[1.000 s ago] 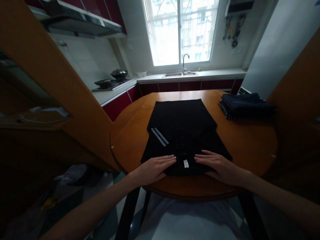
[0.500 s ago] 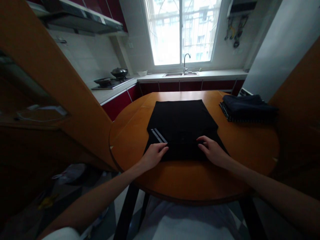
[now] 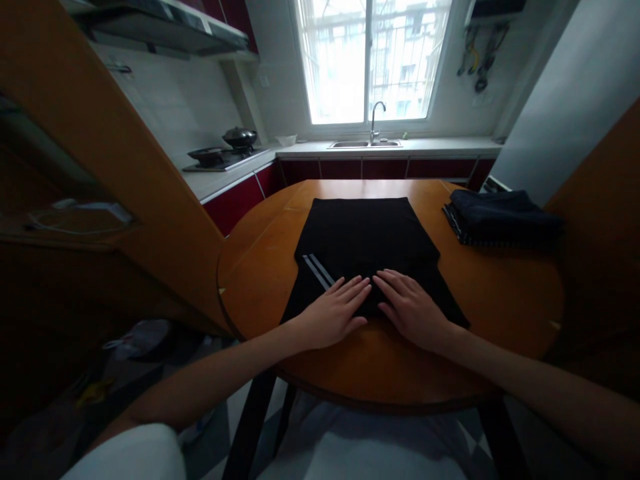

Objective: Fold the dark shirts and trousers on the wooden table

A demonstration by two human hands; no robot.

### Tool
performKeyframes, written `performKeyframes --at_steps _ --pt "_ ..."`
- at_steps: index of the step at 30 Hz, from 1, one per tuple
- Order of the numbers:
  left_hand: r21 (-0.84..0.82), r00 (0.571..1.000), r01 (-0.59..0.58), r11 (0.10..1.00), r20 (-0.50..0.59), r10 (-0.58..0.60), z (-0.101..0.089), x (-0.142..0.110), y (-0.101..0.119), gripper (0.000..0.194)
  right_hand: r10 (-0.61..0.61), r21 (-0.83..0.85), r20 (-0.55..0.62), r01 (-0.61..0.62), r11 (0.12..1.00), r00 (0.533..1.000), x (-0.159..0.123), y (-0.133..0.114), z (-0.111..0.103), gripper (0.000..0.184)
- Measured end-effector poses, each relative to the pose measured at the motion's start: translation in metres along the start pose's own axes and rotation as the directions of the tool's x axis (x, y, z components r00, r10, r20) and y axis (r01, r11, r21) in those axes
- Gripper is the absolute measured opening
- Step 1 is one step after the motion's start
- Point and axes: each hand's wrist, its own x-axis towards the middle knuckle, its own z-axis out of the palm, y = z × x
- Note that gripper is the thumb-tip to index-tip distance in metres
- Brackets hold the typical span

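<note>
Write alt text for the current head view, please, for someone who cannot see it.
A person's left hand and right hand rest on a black garment on a wooden table, with folded dark fabric at right.

Left grip [image 3: 334,313] and right grip [image 3: 413,307] rest, fingers extended, on the black garment [image 3: 367,230]; folded dark clothes [image 3: 503,217] occupy the same surface [image 3: 257,267].

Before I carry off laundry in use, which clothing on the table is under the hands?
The black garment with two pale stripes: the left hand and right hand lie on it. The folded dark stack at the table's right lies untouched.
</note>
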Motion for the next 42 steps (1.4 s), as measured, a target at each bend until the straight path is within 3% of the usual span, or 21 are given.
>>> performKeyframes --at_steps 2,5,16,21,24,27,32,36,42 --pt "-0.032 0.997 -0.017 0.999 0.071 0.019 0.008 0.003 -0.002 0.074 -0.093 0.038 0.068 0.091 0.995 0.993 -0.005 -0.002 0.009 0.064" --pt "-0.064 0.993 -0.015 0.998 0.114 0.022 0.016 0.001 -0.006 0.076 -0.098 0.035 0.148 0.094 0.995 0.984 -0.015 0.002 0.021 0.074" --pt "0.014 0.983 0.138 0.990 0.125 -0.138 0.009 -0.035 -0.012 0.077 0.132 -0.049 0.162 -0.125 0.991 0.978 -0.049 0.019 0.016 0.085" --pt "0.060 0.980 0.164 0.985 0.103 -0.170 0.007 -0.035 -0.015 0.078 0.190 -0.093 0.130 -0.178 0.980 0.973 -0.053 0.020 0.012 0.093" --pt "0.068 0.990 0.121 0.990 0.071 -0.126 0.005 -0.026 -0.013 0.078 0.079 -0.084 0.085 -0.071 0.994 0.993 -0.040 0.015 0.005 0.088" --pt "0.020 0.995 0.045 0.999 0.087 -0.046 0.006 -0.015 -0.013 0.075 -0.042 -0.026 0.116 0.045 0.999 0.992 -0.025 0.012 0.004 0.079" --pt "0.002 0.997 0.017 1.000 0.073 -0.017 0.008 -0.011 -0.017 0.066 -0.069 0.018 0.147 0.067 0.998 0.987 -0.016 0.017 0.008 0.065" --pt "0.088 0.997 -0.037 0.995 0.072 0.031 0.000 -0.025 -0.023 0.061 -0.086 -0.060 0.102 0.092 0.994 0.991 -0.026 0.024 0.003 0.059" --pt "0.113 0.986 -0.006 0.994 0.167 -0.013 -0.022 -0.066 -0.041 0.079 -0.096 -0.177 0.084 0.109 0.978 0.992 -0.062 0.052 -0.011 0.069"
